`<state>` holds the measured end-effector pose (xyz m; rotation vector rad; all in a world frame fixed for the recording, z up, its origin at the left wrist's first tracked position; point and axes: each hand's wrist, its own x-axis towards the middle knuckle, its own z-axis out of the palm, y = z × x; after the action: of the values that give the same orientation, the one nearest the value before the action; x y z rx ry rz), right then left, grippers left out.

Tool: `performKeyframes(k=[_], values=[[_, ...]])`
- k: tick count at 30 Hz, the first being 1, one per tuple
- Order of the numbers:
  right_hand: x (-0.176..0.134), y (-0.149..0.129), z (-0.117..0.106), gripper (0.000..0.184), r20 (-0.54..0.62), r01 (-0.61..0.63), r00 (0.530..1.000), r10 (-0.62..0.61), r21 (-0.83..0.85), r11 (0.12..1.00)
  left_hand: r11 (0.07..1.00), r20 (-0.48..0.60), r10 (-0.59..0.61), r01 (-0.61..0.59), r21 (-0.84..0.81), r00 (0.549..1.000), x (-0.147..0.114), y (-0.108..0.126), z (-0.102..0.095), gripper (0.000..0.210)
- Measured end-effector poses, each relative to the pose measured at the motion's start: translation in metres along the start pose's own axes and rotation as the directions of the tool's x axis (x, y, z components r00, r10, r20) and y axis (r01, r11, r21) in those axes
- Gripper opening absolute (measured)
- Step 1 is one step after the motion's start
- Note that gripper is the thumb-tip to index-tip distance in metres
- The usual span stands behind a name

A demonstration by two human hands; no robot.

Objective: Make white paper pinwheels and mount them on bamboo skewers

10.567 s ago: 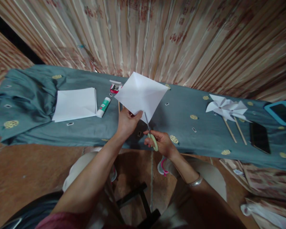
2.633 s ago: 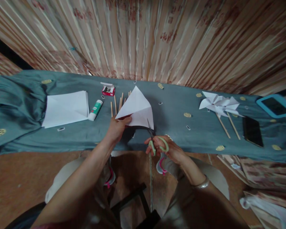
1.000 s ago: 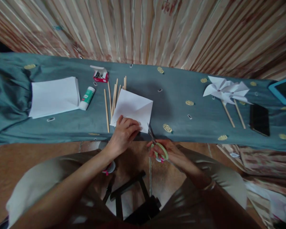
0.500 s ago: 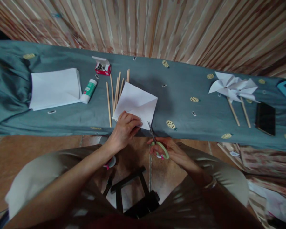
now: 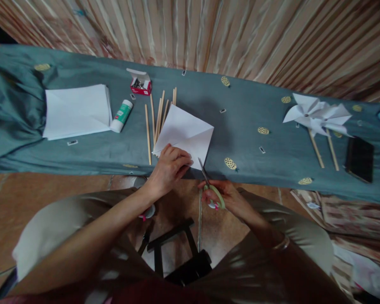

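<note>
On the green cloth (image 5: 243, 105), more of the sticks (image 5: 147, 135) shows than earlier. Near the front edge, the left hand (image 5: 171, 165) pinches the paper (image 5: 190, 123), the right hand (image 5: 229, 196) grips scissors (image 5: 204, 174); far left, an open red box (image 5: 141, 90) holds metal pieces (image 5: 137, 82).

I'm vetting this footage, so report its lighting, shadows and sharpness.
Head view: dim light overall; soft shadow on the tablecloth along the creased white paper's right side; glue stick lettering too blurred to read; small glint on the bracelet.

The cloth (image 5: 247, 107) is teal with yellow pineapples (image 5: 231, 163); the paper (image 5: 188, 128) is white. The scissors (image 5: 206, 176) are green-handled, the box (image 5: 141, 87) red and white.
</note>
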<state>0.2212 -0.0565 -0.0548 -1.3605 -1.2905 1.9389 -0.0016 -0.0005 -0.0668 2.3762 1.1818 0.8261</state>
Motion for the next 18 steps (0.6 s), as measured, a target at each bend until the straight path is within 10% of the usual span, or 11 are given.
performKeyframes(k=[18], values=[[0.0009,-0.0003,0.0031,0.039,-0.028,-0.042,0.999,0.044,0.059,0.997,1.000,-0.007,0.004,-0.004,-0.010,1.000,-0.0015,-0.0003,0.0026,0.010]])
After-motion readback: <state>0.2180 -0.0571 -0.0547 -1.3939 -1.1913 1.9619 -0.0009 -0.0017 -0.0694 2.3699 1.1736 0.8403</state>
